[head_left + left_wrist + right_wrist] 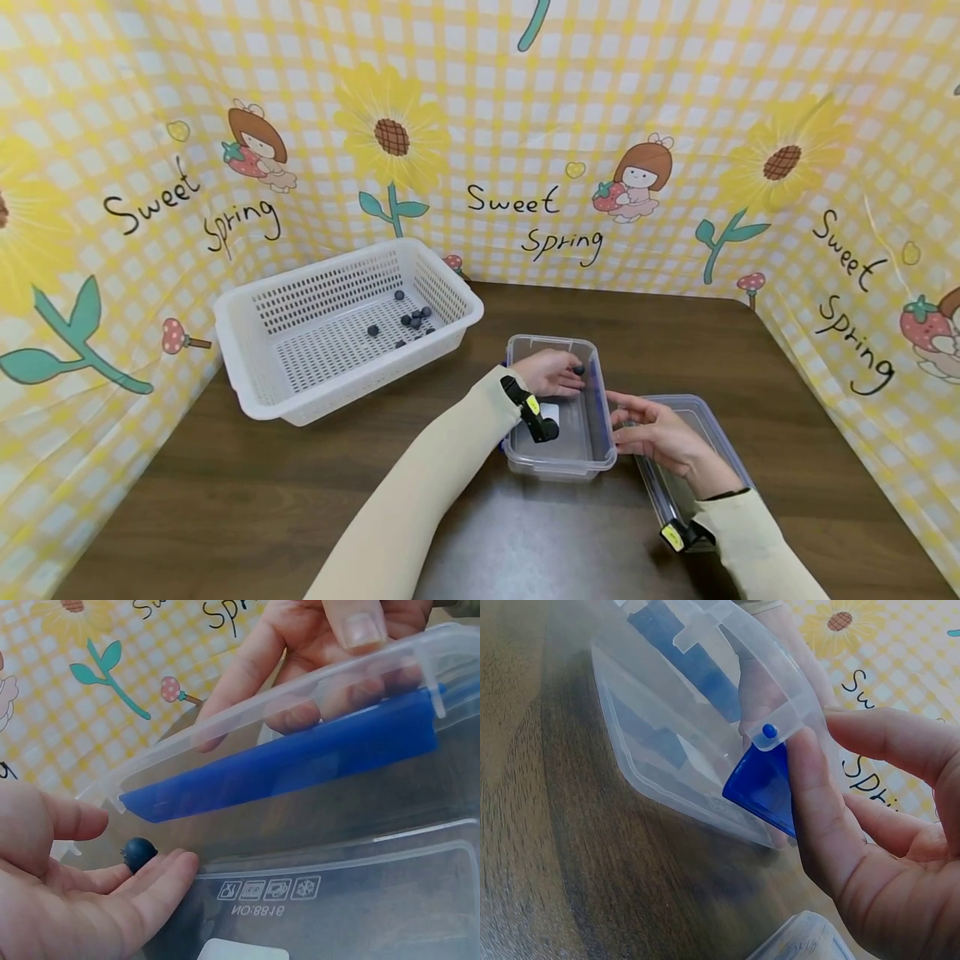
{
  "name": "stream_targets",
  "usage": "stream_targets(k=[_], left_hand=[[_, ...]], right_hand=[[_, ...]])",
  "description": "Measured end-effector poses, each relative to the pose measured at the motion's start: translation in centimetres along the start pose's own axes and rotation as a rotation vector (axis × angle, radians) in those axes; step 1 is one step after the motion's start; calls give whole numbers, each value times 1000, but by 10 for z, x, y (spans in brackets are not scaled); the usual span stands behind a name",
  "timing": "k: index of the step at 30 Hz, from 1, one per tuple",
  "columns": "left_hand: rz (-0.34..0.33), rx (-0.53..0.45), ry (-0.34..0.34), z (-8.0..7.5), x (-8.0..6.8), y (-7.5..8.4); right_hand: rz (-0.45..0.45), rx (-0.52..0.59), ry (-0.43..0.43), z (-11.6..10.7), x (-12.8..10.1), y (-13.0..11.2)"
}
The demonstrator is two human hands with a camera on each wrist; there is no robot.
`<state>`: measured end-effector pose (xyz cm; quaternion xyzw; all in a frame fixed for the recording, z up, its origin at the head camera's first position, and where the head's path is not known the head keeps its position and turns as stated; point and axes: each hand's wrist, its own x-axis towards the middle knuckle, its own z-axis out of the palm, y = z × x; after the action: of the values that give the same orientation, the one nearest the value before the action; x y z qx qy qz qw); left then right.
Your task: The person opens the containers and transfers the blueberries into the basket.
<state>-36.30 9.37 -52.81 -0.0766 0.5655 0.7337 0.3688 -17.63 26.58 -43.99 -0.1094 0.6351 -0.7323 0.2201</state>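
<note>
Blueberry (139, 852) lay at the fingertips of the left hand (551, 372), inside the clear plastic container (558, 454) at the middle of the table (225, 500). That hand reached into the container from the near left side, fingers only lightly bent, the dark berry resting against the fingertips; whether it was pinched or merely touched could not be told from the left wrist view. The right hand (660, 437) stood just beside the container's right wall, fingers nearly straight, thumb pressed against the rim by the blue clip (769, 787); it steadied the container without wrapping round it. The container's long axis ran away from the person, toward the patterned backdrop. Its lid (690, 408) lay on the table to the right, partly under the right forearm. A white slotted basket (247, 333) holding several more dark berries (415, 319) sat well apart to the far left. The left hand was therefore the nearer one to both the berry and the basket.
</note>
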Motion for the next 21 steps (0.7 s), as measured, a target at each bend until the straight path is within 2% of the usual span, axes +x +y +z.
stream_targets(k=[1, 2, 4, 8, 11, 14, 16, 21], left_hand=[[6, 16, -4, -4, 14, -4], [6, 21, -4, -4, 14, -5], [12, 32, -34, -2, 1, -1], [20, 99, -46, 16, -66, 19], [27, 164, -37, 28, -101, 27], [32, 184, -54, 32, -116, 29], [34, 176, -61, 33, -120, 30], [43, 178, -73, 32, -117, 29]], right_hand=[[-1, 2, -3, 0, 0, 0], [-1, 4, -4, 0, 0, 1], [-2, 6, -4, 0, 0, 1], [5, 4, 8, -1, 0, 1], [17, 1, 16, -1, 0, 0], [27, 1, 21, 0, 0, -1], [31, 1, 25, 0, -1, -2], [34, 2, 30, 1, -1, -3]])
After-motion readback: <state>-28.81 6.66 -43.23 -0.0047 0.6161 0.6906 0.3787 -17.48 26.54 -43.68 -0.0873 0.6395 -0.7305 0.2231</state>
